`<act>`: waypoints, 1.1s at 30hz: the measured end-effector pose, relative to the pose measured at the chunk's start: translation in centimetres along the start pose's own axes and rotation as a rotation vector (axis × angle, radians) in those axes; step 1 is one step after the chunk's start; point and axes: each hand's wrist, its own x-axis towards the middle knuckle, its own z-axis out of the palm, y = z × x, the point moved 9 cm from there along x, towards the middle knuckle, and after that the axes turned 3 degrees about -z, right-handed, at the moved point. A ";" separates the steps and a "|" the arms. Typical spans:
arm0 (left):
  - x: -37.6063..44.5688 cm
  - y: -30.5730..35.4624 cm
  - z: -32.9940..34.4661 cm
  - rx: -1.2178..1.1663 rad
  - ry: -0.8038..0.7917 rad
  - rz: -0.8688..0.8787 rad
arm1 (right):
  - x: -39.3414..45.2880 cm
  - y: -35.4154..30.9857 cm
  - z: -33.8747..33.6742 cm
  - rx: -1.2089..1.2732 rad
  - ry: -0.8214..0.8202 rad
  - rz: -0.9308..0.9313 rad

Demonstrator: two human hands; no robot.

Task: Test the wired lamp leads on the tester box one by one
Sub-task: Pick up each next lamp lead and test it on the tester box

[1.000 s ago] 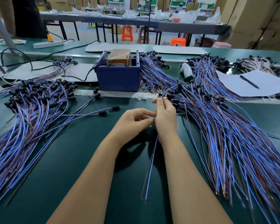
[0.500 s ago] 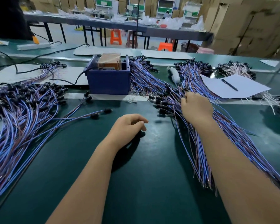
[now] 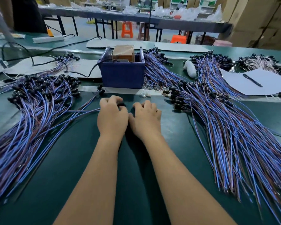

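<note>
Both hands low on the green bench top (image 3: 88, 168), side by side at centre, thumbs nearly touching. Left hand (image 3: 112, 116) with fingers curled around a small black lamp socket (image 3: 121, 104) at its fingertips; blue and brown wires (image 3: 86, 111) running off toward 9 o'clock from under the palm, likely that socket's own lead. Right hand (image 3: 145, 117) knuckles up, fingers bent down onto the mat; whether anything is pinched beneath, cannot tell.

Blue tester box (image 3: 122, 73) at 12 o'clock from the hands, just past a pale strip (image 3: 123, 90) across the bench, with a tan taped block (image 3: 123, 52) sitting in its top and a black cable (image 3: 91, 72) leaving its left side.

Large fan of wired leads (image 3: 31, 111) at 9 o'clock, black sockets bunched at the far end, wire tails spreading toward 7 o'clock. Larger heap of leads (image 3: 225, 127) from 2 to 4 o'clock, tails running to the near right edge. More bundles (image 3: 154, 67) behind the box on its right.

White sheet (image 3: 266, 85) with a black pen (image 3: 252, 80) on it at 2 o'clock; white rounded tool (image 3: 190, 69) at 1 o'clock, between bundles. Orange stools (image 3: 127, 30) and cardboard cartons (image 3: 258, 21) in the background, blurred.
</note>
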 end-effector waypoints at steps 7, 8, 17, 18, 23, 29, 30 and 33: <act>0.9 -2.1 -1.0 0.265 -0.018 -0.069 | 0.1 0.3 0.1 0.056 0.003 -0.004; 0.8 -2.1 -0.9 0.271 -0.024 -0.065 | 0.0 0.5 0.2 0.083 -0.001 -0.005; 1.4 -2.1 -1.9 0.009 0.090 -0.065 | -0.1 0.7 -0.6 0.425 0.060 0.010; 1.5 -2.1 -1.9 -0.008 0.094 -0.071 | -0.1 0.4 -0.6 0.425 0.055 -0.008; 1.6 -2.5 -1.5 -0.044 0.057 -0.109 | -0.1 0.0 -0.5 0.368 0.009 -0.038; 1.2 -2.0 -1.5 -0.070 0.080 -0.067 | -0.1 0.3 -0.5 0.396 0.001 -0.025; 1.2 -1.9 -1.3 -0.041 0.065 -0.045 | -0.1 0.3 -0.4 0.399 -0.001 -0.025; 1.0 -1.4 -0.2 0.068 -0.015 0.017 | -0.1 0.3 -0.4 0.402 -0.002 -0.024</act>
